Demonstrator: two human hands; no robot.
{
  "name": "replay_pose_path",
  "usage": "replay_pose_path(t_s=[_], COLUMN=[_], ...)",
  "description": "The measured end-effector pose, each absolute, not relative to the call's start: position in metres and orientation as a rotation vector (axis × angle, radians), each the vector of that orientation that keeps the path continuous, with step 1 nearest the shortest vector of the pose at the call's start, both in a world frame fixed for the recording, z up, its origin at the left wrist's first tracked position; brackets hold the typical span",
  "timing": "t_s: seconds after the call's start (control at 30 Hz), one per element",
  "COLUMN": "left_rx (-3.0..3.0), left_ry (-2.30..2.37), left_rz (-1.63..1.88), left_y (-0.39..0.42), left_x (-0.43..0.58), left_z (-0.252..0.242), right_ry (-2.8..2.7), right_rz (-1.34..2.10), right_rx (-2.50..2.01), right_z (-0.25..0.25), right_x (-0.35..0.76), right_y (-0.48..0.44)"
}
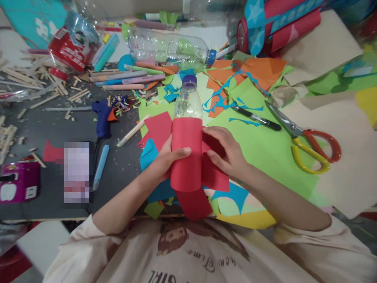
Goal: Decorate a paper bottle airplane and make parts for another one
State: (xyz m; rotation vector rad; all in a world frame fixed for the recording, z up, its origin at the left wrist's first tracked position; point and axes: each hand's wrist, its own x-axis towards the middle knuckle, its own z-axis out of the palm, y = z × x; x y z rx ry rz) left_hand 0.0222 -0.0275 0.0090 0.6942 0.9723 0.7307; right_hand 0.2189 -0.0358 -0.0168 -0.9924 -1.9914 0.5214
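A clear plastic bottle [189, 103] with a purple cap stands before me, red paper [186, 169] wrapped around its body. My left hand [167, 157] grips the bottle from the left, thumb across the front of the red paper and the other fingers hidden behind. On the right, my right hand [226, 151] has its thumb and fingers apart beside the wrapped bottle, the index fingertip close to its edge; whether it touches is unclear. More red paper lies behind and below the bottle, partly under my right hand.
Scissors [300, 135] and a black pen [257, 118] lie on green paper at right. At left are a blue glue gun [103, 118], markers [126, 78] and wooden sticks. Another clear bottle [171, 47] lies behind; a red and blue paper-covered model [277, 23] stands at back right.
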Motion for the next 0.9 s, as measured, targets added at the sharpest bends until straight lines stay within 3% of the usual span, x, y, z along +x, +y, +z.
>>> replay_pose_path(t_s=[0.53,0.9], left_rx=[0.589,0.573], left_ry=[0.924,0.888], left_rz=[0.653,0.49], left_y=[-0.031,-0.032], left_x=[0.025,0.024], left_z=[0.012,0.015], right_ry=[-1.89,-1.856], right_rz=[0.495,0.177], right_rx=[-1.168,-1.127], right_z=[-0.018,-0.015], right_x=[0.218,0.23], right_y=[-0.032,-0.02])
